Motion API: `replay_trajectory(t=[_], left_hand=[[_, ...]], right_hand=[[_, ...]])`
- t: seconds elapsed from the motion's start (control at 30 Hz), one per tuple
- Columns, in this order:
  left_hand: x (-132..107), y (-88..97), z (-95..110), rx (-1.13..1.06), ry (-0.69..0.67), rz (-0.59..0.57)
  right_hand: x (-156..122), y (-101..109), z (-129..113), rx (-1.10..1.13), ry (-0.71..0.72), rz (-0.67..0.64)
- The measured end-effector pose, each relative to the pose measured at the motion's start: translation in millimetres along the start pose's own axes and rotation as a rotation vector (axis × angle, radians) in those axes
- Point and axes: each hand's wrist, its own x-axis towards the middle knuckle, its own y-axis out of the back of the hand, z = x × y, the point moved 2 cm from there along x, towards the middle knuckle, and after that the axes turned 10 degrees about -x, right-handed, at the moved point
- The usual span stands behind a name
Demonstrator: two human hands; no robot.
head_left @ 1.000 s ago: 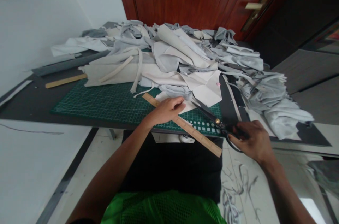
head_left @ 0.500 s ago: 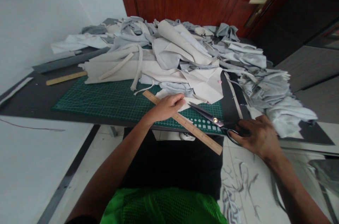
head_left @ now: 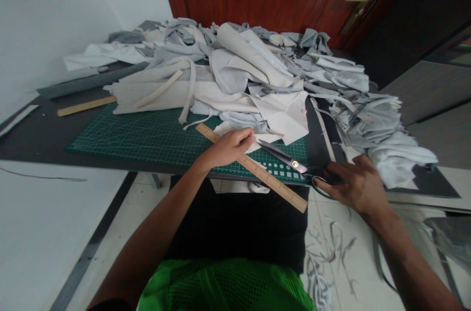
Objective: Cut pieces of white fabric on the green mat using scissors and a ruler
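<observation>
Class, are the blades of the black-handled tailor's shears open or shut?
Shut: the blades of the tailor's shears lie together in one narrow point, with no gap visible between them.

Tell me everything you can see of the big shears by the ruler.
The tailor's shears have long steel blades, nearly closed, a brass pivot screw and black loop handles. They lie with tips pointing left, across the green cutting mat beside the wooden ruler, tips near pale fabric. The handles sit at the mat's edge under the right hand, whose fingers cover them; the grip is hard to tell.
</observation>
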Motion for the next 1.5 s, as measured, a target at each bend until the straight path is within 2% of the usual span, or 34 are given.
replay_trajectory(t=[0.2, 0.3, 0.47, 0.77, 0.9, 1.03, 1.27, 1.5], left_hand=[[1, 0.1, -1, -0.005, 0.004, -0.012], [0, 0.6, 1, -0.001, 0.009, -0.016], [1, 0.7, 0, -0.013, 0.015, -0.021], [1, 0.8, -1, -0.03, 0.028, -0.018], [1, 0.9, 0, -0.066, 0.043, 0.002], [4, 0.5, 0, -0.151, 0.041, 0.023], [6, 0.6, -6, -0.342, 0.033, 0.027], [3, 4.8, -9, -0.564, 0.025, 0.099]], right_hand=[[0, -1, 1, -0.028, 0.067, 0.139], [0, -2, 0, -0.034, 0.088, 0.164], [-1, -2, 1, -0.05, 0.075, 0.126], [-4, -3, 4, -0.046, 0.084, 0.137], [-7, -2, 3, -0.013, 0.041, 0.127], [-5, 0, -1, 0.007, -0.034, 0.081], [17, -1, -16, 0.049, -0.06, 0.066], [29, -8, -29, 0.073, -0.129, -0.009]])
